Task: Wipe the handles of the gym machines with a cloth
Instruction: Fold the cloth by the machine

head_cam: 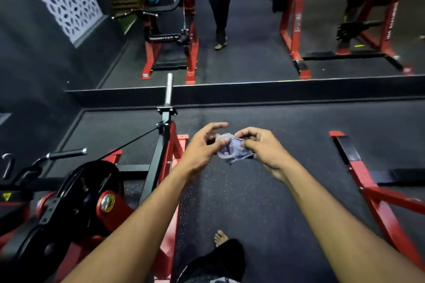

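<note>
— What were the hands doing?

— Both were stretched out over the floor. The left hand pinched one side of the cloth with thumb and curled fingers, its forefinger sticking out loose. The right hand had its fingers curled round the other side. So the cloth hung between them in mid-air, clear of any machine.

— What sort of cloth?

— Small, thin, greyish-lilac, crumpled, with ragged threads along the lower edge. Part of it was tucked inside the fingers, so its full shape couldn't be made out.

— And the machines?

— To the left, a red-and-black steel machine with a round black weight plate, a taut black cable, and a bare metal sleeve standing up from it. A black handle with a shiny cap pointed right, well apart from the cloth. On the right, a red frame was cut off by the edge.

— The floor?

— Dark speckled rubber. Ahead, a mirror showed more red frames, blurred.
</note>
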The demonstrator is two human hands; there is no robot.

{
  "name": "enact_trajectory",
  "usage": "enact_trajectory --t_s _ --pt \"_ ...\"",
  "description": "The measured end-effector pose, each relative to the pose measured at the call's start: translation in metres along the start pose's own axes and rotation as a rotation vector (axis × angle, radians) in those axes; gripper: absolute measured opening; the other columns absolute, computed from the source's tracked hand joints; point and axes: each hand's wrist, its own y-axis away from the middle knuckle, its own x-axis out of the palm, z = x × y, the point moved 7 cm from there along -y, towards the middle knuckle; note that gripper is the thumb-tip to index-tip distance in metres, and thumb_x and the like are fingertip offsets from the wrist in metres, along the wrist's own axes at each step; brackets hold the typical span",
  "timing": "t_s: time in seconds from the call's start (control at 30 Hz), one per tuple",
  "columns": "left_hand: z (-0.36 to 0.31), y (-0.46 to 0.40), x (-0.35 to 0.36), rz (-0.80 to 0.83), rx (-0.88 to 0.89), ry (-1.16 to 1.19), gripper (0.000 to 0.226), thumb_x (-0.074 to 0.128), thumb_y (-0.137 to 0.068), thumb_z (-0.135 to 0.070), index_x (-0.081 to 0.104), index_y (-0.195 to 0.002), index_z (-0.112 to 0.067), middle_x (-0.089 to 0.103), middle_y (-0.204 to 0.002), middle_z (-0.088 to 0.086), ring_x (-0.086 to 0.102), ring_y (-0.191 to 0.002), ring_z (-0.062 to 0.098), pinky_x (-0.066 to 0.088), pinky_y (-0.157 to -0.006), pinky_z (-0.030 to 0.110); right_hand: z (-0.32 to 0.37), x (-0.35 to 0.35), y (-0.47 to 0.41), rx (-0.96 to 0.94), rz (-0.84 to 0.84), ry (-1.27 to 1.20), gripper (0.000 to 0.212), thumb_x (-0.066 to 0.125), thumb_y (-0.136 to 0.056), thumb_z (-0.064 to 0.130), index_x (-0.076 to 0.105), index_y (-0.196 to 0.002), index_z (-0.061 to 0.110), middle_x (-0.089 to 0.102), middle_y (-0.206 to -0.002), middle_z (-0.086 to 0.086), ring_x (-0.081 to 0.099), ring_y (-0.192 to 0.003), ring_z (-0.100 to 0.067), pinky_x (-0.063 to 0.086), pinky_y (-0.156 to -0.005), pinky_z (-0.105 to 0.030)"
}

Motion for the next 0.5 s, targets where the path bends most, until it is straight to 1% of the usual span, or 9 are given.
enact_trajectory --t_s 0.03,0.1,0.17,0.23,0.3,0.33,0.4,0.43,0.5 --pt "0.001 -0.011 -0.003 -0.025 -0.002 0.019 0.034 0.066 -0.099 -0.007 0.061 -0.131 -0.016 0.071 -0.088 0.002 0.067 -0.082 0.012 0.053 -0.078 0.027 -0.001 0.003 -0.017 0.046 -0.006 -0.066 0.035 0.045 -0.092 -0.011 0.065 -0.093 0.018 0.070 -0.091 -0.007 0.064 -0.079 -0.018 0.050 -0.072 -0.033" --pt "0.002 -0.035 -0.011 -0.087 -0.016 0.104 0.027 0.060 -0.102 -0.009 0.054 -0.127 -0.017 0.072 -0.092 0.006 0.068 -0.080 0.015 0.055 -0.072 0.028 0.002 0.012 -0.052 0.087 -0.016 -0.160 0.034 0.041 -0.092 -0.011 0.060 -0.095 0.017 0.066 -0.095 -0.012 0.062 -0.082 -0.024 0.048 -0.073 -0.038" --pt "0.001 -0.050 -0.020 -0.132 -0.043 0.180 0.021 0.058 -0.104 -0.009 0.049 -0.118 -0.022 0.070 -0.093 0.011 0.067 -0.076 0.018 0.056 -0.067 0.030 0.013 0.020 -0.075 0.105 -0.017 -0.213 0.032 0.040 -0.092 -0.011 0.058 -0.098 0.015 0.065 -0.096 -0.016 0.061 -0.080 -0.026 0.049 -0.065 -0.036" --pt "-0.001 -0.071 -0.034 -0.178 -0.037 0.207 0.019 0.058 -0.103 -0.007 0.056 -0.104 -0.026 0.069 -0.091 0.005 0.065 -0.075 0.016 0.055 -0.066 0.030 0.025 0.025 -0.103 0.125 0.012 -0.205 0.032 0.037 -0.092 -0.010 0.057 -0.101 0.014 0.065 -0.088 -0.017 0.056 -0.066 -0.024 0.041 -0.049 -0.028" --pt "-0.009 -0.091 -0.050 -0.199 -0.021 0.196 0.028 0.059 -0.101 -0.004 0.069 -0.092 -0.029 0.072 -0.092 -0.001 0.066 -0.081 0.014 0.055 -0.072 0.030 0.035 0.028 -0.131 0.143 0.067 -0.174 0.032 0.036 -0.090 -0.005 0.059 -0.104 0.012 0.065 -0.081 -0.015 0.050 -0.057 -0.019 0.032 -0.045 -0.024" --pt "-0.013 -0.099 -0.060 -0.214 -0.018 0.179 0.030 0.062 -0.099 -0.003 0.074 -0.092 -0.030 0.074 -0.097 -0.001 0.067 -0.086 0.014 0.055 -0.078 0.032 0.039 0.033 -0.145 0.154 0.128 -0.169 0.029 0.039 -0.090 0.000 0.061 -0.105 0.012 0.065 -0.081 -0.013 0.049 -0.057 -0.017 0.030 -0.046 -0.023" --pt "-0.016 -0.111 -0.081 -0.234 -0.021 0.140 0.024 0.071 -0.092 -0.007 0.077 -0.105 -0.026 0.075 -0.113 0.005 0.068 -0.098 0.018 0.054 -0.089 0.040 0.045 0.049 -0.167 0.171 0.285 -0.151 0.018 0.052 -0.096 0.016 0.065 -0.107 0.015 0.065 -0.081 -0.009 0.052 -0.059 -0.014 0.032 -0.048 -0.022" --pt "-0.017 -0.114 -0.090 -0.235 -0.032 0.130 0.029 0.074 -0.088 -0.009 0.076 -0.113 -0.024 0.073 -0.121 0.007 0.066 -0.100 0.021 0.053 -0.092 0.043 0.047 0.057 -0.177 0.169 0.354 -0.128 0.016 0.058 -0.097 0.023 0.067 -0.108 0.014 0.067 -0.083 -0.009 0.055 -0.061 -0.014 0.034 -0.048 -0.022" --pt "-0.017 -0.121 -0.107 -0.226 -0.046 0.130 0.044 0.078 -0.084 -0.006 0.072 -0.125 -0.022 0.069 -0.131 0.006 0.064 -0.104 0.022 0.054 -0.090 0.041 0.052 0.070 -0.199 0.149 0.443 -0.096 0.021 0.065 -0.096 0.022 0.069 -0.110 0.007 0.072 -0.092 -0.016 0.064 -0.071 -0.019 0.045 -0.054 -0.025"
